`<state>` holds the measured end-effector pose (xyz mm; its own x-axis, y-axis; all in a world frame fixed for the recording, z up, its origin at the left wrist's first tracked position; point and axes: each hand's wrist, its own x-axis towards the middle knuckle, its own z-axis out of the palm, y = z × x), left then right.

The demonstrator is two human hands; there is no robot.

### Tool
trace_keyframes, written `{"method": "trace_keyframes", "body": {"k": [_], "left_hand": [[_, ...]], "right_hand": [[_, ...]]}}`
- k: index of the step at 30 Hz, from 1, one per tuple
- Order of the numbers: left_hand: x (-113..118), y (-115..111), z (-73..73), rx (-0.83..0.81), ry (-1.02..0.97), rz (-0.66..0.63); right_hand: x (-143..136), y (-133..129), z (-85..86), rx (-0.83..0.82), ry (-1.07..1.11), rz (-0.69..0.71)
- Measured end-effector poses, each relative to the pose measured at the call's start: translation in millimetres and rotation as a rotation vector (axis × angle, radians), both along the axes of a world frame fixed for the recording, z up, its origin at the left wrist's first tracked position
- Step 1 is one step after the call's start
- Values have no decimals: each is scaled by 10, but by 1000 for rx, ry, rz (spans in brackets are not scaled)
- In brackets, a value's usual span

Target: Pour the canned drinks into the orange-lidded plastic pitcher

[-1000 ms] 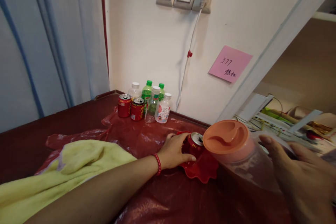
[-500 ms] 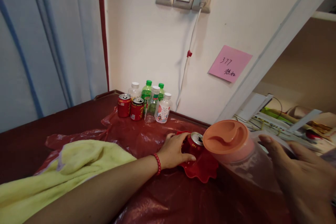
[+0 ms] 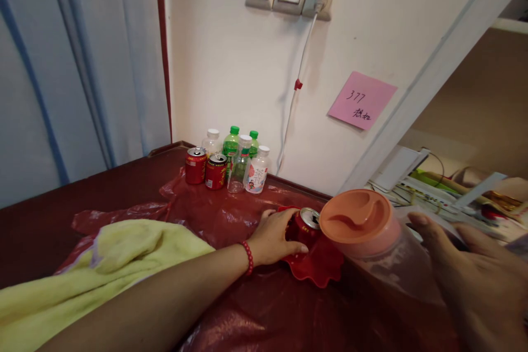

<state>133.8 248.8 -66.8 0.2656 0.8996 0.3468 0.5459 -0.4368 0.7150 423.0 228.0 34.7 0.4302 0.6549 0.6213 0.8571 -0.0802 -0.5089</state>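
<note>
My left hand (image 3: 274, 237) is wrapped round a red drink can (image 3: 304, 226), thumb on the near side and fingers behind. The can has a silver top with its opening toward the right. It stands on a red wavy-edged dish (image 3: 319, 264). My right hand (image 3: 482, 280) grips a clear plastic pitcher (image 3: 396, 258), partly by what looks like its handle. The pitcher is tipped to the left, and its orange lid (image 3: 355, 215) is right beside the can's top. Whether the lid touches the can, or any liquid runs, I cannot tell.
Two red cans (image 3: 195, 168) and several plastic bottles (image 3: 258, 170) stand by the wall. A yellow towel (image 3: 136, 253) lies at the left on the red plastic sheet (image 3: 231, 220) over the table. To the right is a shelf with a white router (image 3: 396, 168).
Almost nothing differs. My left hand stays on the can, and the tipped pitcher in my right hand has shifted only very slightly.
</note>
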Motion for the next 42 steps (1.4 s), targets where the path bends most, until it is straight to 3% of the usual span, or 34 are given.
{"method": "trace_keyframes", "body": {"k": [11,20,42], "left_hand": [[-8,-1,14,-10,6,-2],[9,-12,12,-14,0,2],[-6,5,-11,-8,9,2]], "right_hand": [[-76,-38,75,-14,49,11],[15,-11,-1,1,13,27],[16,-29,36,-32,81,16]]}}
